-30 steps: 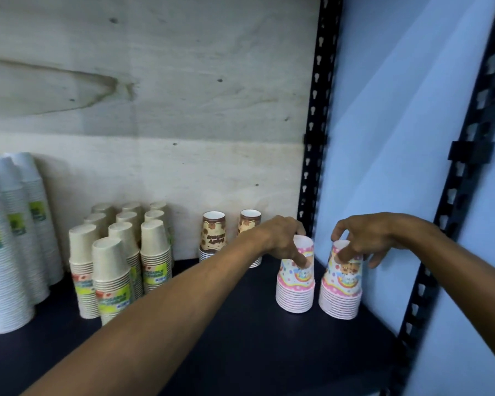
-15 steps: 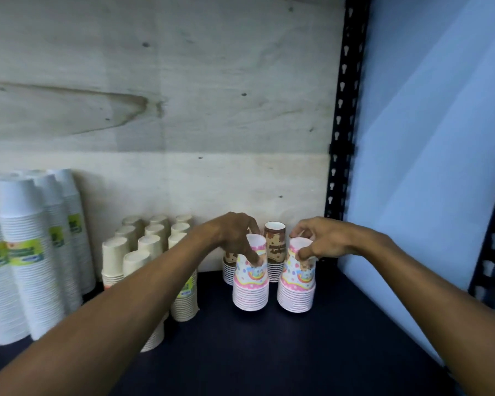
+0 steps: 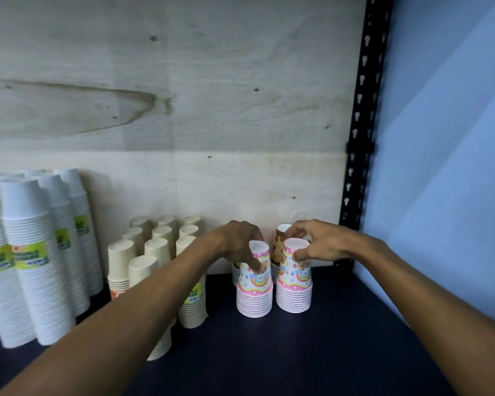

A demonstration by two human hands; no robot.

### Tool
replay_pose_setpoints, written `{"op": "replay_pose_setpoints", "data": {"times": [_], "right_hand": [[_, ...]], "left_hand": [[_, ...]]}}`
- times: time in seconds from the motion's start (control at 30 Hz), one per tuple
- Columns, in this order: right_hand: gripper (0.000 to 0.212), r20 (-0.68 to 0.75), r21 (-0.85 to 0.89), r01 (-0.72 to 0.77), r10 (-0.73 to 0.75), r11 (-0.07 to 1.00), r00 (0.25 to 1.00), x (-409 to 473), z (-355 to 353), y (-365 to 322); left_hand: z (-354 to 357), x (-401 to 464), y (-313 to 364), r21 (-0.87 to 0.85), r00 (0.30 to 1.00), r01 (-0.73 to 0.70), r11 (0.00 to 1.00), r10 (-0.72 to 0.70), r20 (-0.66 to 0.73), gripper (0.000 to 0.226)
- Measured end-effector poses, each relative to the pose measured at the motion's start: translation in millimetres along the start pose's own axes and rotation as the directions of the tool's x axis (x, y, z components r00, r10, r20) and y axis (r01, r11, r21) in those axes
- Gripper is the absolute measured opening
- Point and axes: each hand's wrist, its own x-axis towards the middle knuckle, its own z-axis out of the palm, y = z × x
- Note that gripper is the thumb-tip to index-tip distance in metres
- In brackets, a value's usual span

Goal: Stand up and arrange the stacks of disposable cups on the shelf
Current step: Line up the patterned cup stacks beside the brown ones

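Two short stacks of pink party cups stand upside down, side by side, on the dark shelf [image 3: 312, 352]. My left hand [image 3: 240, 244] grips the top of the left pink stack [image 3: 254, 292]. My right hand [image 3: 317, 241] grips the top of the right pink stack [image 3: 294, 287]. Right behind them stand brown patterned cup stacks [image 3: 279, 247], partly hidden by my hands and the pink stacks.
Several cream cup stacks [image 3: 157, 247] stand to the left, partly behind my left forearm. Tall white cup stacks [image 3: 32, 258] fill the far left. A wooden back panel [image 3: 183, 110], a black perforated upright [image 3: 360, 138] and a blue wall [image 3: 446, 167] close the right side.
Both hands have slid the two pink stacks leftward and back, from near the blue wall to just in front of the brown stacks.
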Motion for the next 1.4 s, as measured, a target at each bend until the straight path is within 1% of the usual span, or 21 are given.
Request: {"op": "replay_pose_setpoints", "data": {"times": [0.13, 0.27, 0.33, 0.4, 0.43, 0.5, 0.53, 0.6, 0.67, 0.77, 0.83, 0.87, 0.93, 1.0, 1.1, 1.17, 1.27, 1.3, 1.4], "right_hand": [[0.063, 0.003, -0.002, -0.005, 0.005, 1.0, 1.0, 2, 0, 4], [0.062, -0.008, 0.034, -0.012, 0.012, 0.999, 1.0, 1, 5, 9], [0.069, -0.013, 0.084, -0.012, 0.014, 0.996, 1.0, -1, 8, 11], [0.081, -0.021, 0.158, -0.022, 0.025, 0.987, 0.999, -5, 12, 16], [0.088, -0.03, 0.199, -0.023, 0.03, 0.98, 0.999, -7, 15, 21], [0.108, -0.061, 0.249, -0.036, 0.052, 0.968, 0.997, -10, 25, 33], [0.118, -0.07, 0.266, -0.047, 0.068, 0.963, 0.995, -12, 30, 40], [0.13, -0.044, 0.305, -0.068, 0.085, 0.95, 0.995, -16, 39, 51], [0.137, 0.011, 0.338, -0.092, 0.094, 0.937, 0.996, -18, 52, 61], [0.147, 0.036, 0.366, -0.074, 0.066, 0.928, 0.997, -15, 70, 73], [0.145, 0.043, 0.428, -0.015, -0.003, 0.903, 0.999, -7, 81, 81], [0.136, 0.046, 0.482, 0.018, -0.045, 0.876, 0.998, -5, 84, 81], [0.111, 0.04, 0.555, 0.079, -0.121, 0.828, 0.992, -5, 89, 76], [0.1, 0.031, 0.587, 0.108, -0.156, 0.803, 0.987, -5, 97, 75], [0.1, -0.009, 0.617, 0.126, -0.153, 0.777, 0.988, -1, 106, 80], [0.096, -0.02, 0.628, 0.114, -0.13, 0.77, 0.991, 0, 108, 82], [0.093, -0.021, 0.64, 0.112, -0.128, 0.76, 0.992, -1, 106, 83], [0.093, -0.018, 0.638, 0.11, -0.129, 0.762, 0.992, 0, 106, 84], [0.09, -0.009, 0.634, 0.1, -0.123, 0.766, 0.992, 0, 106, 80]], "left_hand": [[1, -3, -2, -0.033, 1.0, -0.021, 0.999, 0.021, -0.005, 0.063], [1, -8, 0, -0.059, 1.0, 0.003, 0.998, -0.003, 0.0, 0.069], [4, -14, 2, -0.092, 0.999, 0.025, 0.995, -0.028, -0.033, 0.084], [11, -25, 8, -0.209, 0.989, 0.071, 0.975, -0.097, -0.116, 0.105], [17, -32, 12, -0.266, 0.978, 0.086, 0.96, -0.132, -0.163, 0.115], [33, -42, 19, -0.335, 0.956, 0.094, 0.937, -0.179, -0.233, 0.134], [42, -45, 21, -0.373, 0.948, 0.089, 0.924, -0.194, -0.253, 0.141], [61, -48, 20, -0.451, 0.937, 0.08, 0.889, -0.221, -0.27, 0.15], [79, -47, 14, -0.515, 0.937, 0.083, 0.853, -0.242, -0.25, 0.155], [103, -40, 2, -0.619, 0.946, 0.14, 0.773, -0.29, -0.147, 0.171], [115, -36, -2, -0.68, 0.944, 0.168, 0.713, -0.314, -0.097, 0.179], [121, -34, -2, -0.697, 0.947, 0.167, 0.698, -0.311, -0.085, 0.181], [131, -32, -3, -0.715, 0.949, 0.155, 0.682, -0.305, -0.084, 0.181], [140, -29, -7, -0.729, 0.949, 0.144, 0.669, -0.302, -0.091, 0.179], [149, -22, -18, -0.723, 0.949, 0.127, 0.679, -0.295, -0.11, 0.174], [153, -18, -25, -0.712, 0.952, 0.084, 0.697, -0.268, -0.149, 0.168], [154, -12, -30, -0.715, 0.962, -0.039, 0.698, -0.166, -0.214, 0.138], [154, -11, -30, -0.711, 0.964, -0.064, 0.7, -0.142, -0.227, 0.132], [152, -10, -29, -0.699, 0.962, -0.115, 0.705, -0.097, -0.256, 0.126]]}}
